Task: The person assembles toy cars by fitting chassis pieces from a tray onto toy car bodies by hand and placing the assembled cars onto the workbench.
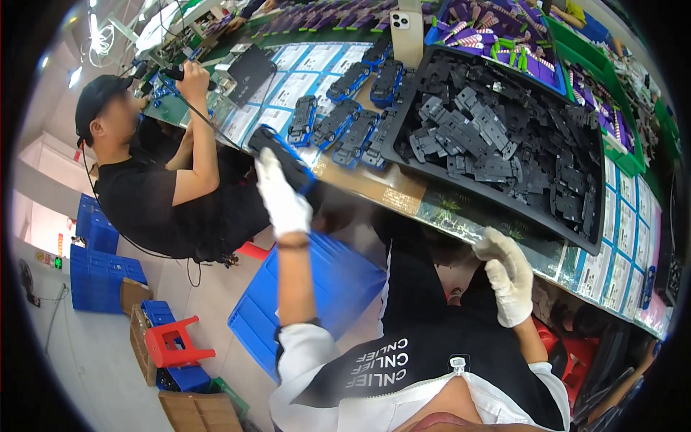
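In a white glove, my left hand [282,196] grips a toy car body [288,160], black on its visible face with a blue edge, beyond the near edge of the table. My right hand [509,277], also gloved in white, is at the table's front edge with its fingers loosely curved and apart from the thumb; nothing shows in it. Several blue and black toy car bodies [354,137] lie on the table between my left hand and a large black tray [497,194]. Heaped in that tray are black car chassis parts [475,122].
A co-worker [155,173] in black sits at the left, holding a tool up. A phone [407,37] stands behind the car bodies. Bins of purple and striped parts [497,25] are at the back. A blue crate [317,288] and a red stool [176,342] stand on the floor.
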Demonstrator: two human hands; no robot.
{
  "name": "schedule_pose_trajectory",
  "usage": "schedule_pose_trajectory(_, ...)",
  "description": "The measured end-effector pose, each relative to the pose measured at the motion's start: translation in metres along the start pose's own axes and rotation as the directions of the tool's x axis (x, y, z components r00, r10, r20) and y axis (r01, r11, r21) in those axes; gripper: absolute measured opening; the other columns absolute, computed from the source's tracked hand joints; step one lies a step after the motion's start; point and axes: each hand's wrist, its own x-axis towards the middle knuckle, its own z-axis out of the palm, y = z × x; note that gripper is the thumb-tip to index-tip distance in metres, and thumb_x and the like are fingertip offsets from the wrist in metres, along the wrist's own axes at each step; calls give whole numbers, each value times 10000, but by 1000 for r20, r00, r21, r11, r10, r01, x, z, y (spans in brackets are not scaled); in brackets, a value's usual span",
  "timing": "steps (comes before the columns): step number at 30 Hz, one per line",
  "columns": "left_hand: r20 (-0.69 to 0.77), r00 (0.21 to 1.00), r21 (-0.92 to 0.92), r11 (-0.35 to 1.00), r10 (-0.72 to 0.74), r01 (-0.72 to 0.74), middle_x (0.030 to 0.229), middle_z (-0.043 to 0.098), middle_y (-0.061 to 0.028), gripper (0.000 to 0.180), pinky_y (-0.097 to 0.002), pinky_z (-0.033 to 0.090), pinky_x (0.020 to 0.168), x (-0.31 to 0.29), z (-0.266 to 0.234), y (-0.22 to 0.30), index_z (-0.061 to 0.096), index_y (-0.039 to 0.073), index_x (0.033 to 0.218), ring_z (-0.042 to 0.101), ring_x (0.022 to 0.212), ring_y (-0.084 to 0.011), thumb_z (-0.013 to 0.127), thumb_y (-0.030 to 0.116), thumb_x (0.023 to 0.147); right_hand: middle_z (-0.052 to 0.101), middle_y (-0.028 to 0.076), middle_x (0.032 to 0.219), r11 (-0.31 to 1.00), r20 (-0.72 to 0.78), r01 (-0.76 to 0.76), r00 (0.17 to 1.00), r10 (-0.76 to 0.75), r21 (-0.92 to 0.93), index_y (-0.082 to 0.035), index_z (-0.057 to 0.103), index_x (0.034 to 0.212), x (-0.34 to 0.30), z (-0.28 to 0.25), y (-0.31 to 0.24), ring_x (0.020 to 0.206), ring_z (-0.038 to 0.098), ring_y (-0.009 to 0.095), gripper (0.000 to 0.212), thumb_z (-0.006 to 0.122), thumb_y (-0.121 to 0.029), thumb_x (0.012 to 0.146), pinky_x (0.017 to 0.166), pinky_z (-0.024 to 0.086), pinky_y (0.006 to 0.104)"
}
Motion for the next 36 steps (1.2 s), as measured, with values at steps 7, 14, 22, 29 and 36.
schedule_pose_trajectory(7,579,769,716,282,271,-639,1263,617,-266,555,-362,418,1037,232,-98,-116,603,-30,1277,571,1187,-349,474,440,1012,662,94,1005,984,-168,107,977,-130,-139,19,661,1170,-17,-43,-10,941,644,179,292,638,-193,970,850,505,303)
schedule_pose_trajectory(14,351,924,536,842,-155,-63,1391,574,-156,561,-299,371,1100,268,-52,-142,529,-61,1369,535,1252,-234,524,373,1012,702,75,954,956,-467,162,844,-262,-244,-50,694,1141,-39,-111,-5,879,668,156,203,631,-136,969,775,528,288)
schedule_pose_trajectory(22,474,376,666,-45,796,-745,1149,656,-93,409,-374,484,873,277,-43,-171,605,117,1271,610,1011,-234,413,402,1048,680,127,1029,689,-778,-392,126,-616,-609,-93,699,1082,-105,-318,34,925,666,254,223,714,-69,861,833,523,321)
schedule_pose_trajectory(29,554,481,574,108,680,-812,1238,619,-131,389,-404,435,990,13,61,-17,585,81,1326,573,1128,-293,450,326,1055,618,185,1154,474,-831,-866,-140,-538,-161,-156,639,1116,-220,-507,64,1070,617,383,359,753,-230,784,906,501,429)
schedule_pose_trajectory(36,626,519,524,179,582,-833,1308,569,-258,366,-461,446,1038,-108,83,38,595,-44,1229,555,1229,-346,347,150,1041,697,200,972,248,-876,-912,195,-442,-328,-83,713,1012,-206,-506,48,958,662,393,327,649,-369,866,831,512,467)
